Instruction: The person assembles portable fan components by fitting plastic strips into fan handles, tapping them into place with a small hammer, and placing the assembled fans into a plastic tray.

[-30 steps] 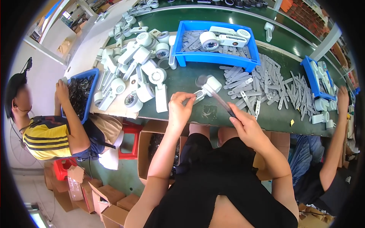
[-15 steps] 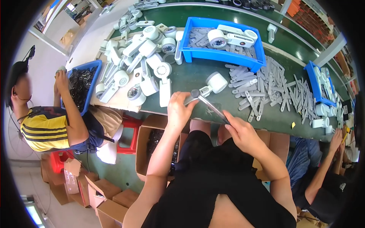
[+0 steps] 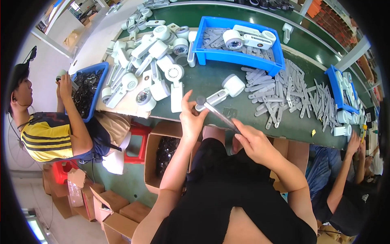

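Note:
My right hand (image 3: 255,140) is closed round the dark grip of a hammer (image 3: 221,116). Its round dark head is over the handle end of a white fan-like device (image 3: 233,86), which lies on the green table (image 3: 195,83). Whether the head touches the handle cannot be told. My left hand (image 3: 192,120) pinches that handle end between thumb and fingers, one finger raised. The device's drum-shaped head points away to the right. To its right lies a pile of flat grey strips (image 3: 280,91).
White devices (image 3: 156,53) are heaped at the left. Behind stands a blue bin (image 3: 239,61) with grey strips and devices. A co-worker (image 3: 46,132) sits left by a blue crate (image 3: 101,87); another person's hands (image 3: 354,143) work at right. Below the table is a cardboard box (image 3: 152,171).
The hammer head has shifted slightly left and nearer to me. A left finger has lifted. The device's handle has moved a little, and its end shows more.

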{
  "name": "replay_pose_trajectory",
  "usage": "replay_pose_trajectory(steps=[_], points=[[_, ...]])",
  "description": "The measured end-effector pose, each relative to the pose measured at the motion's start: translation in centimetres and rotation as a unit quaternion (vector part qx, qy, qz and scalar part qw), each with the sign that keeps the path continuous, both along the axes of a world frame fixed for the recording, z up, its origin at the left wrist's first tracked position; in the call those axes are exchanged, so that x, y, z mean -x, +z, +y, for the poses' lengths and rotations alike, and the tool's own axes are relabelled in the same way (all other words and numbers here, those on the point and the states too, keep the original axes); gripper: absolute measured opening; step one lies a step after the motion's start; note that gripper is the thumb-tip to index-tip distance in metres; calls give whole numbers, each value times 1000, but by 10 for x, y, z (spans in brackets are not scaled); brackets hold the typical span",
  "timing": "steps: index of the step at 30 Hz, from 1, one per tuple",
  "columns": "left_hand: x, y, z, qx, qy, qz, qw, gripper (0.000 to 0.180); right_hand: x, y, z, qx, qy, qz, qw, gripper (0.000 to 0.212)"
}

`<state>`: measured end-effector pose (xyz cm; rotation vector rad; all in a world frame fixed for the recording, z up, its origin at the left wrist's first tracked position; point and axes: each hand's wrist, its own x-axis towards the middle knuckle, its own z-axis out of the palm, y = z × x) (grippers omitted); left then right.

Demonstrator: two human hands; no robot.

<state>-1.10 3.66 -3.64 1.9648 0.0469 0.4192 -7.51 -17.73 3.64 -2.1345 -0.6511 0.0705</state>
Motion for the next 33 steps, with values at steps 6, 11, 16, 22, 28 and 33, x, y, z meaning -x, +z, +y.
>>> replay_pose_trajectory(steps=[6,11,16,22,28,33], points=[[1,-7,1,-18,-5,-73,997,78,2,-13,9,22,33,-11,999,42],[1,4,-2,22,1,5,1000,79,-1,-21,14,39,-2,-32,999,43],[-4,-17,3,37,7,-11,999,78,5,-16,11,5,-24,-39,999,43],[0,-10,2,42,-3,-6,999,75,4,-12,-7,9,-41,-18,999,44],[1,-7,0,33,-33,-5,999,61,2,-10,-17,10,-88,2,996,42],[6,12,-4,-125,-72,-45,988,38,-4,-43,-17,18,-111,-18,994,43]])
